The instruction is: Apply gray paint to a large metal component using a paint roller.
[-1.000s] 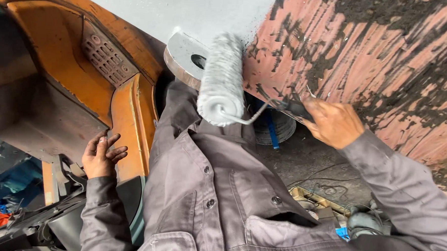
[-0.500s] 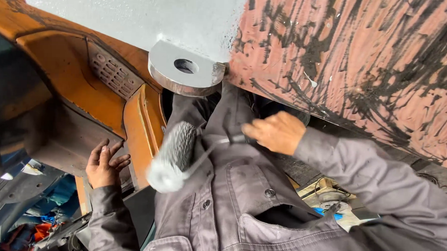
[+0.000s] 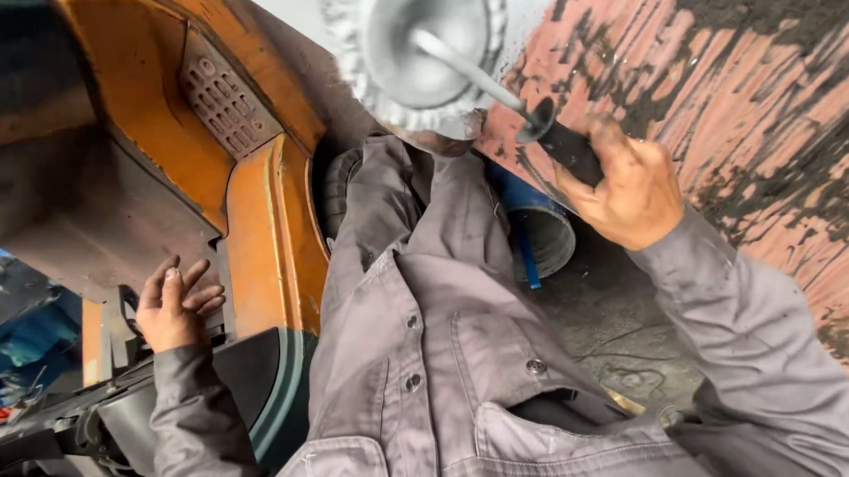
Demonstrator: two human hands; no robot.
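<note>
A blue drum (image 3: 537,235) stands on the floor just behind the person's grey jacket (image 3: 458,362) — what it holds cannot be made out from here. The right hand (image 3: 633,185) has its grip clamped tight round the black handle of a paint roller (image 3: 422,50), whose grey, paint-laden sleeve points end-on toward the viewer, up and to the left of that hand, near the top of the peeling pink panel (image 3: 758,118). The left hand (image 3: 176,305) rests with fingers loosely apart — holding nothing — flat against the lower edge of the orange machine body (image 3: 264,242), well apart from the roller.
</note>
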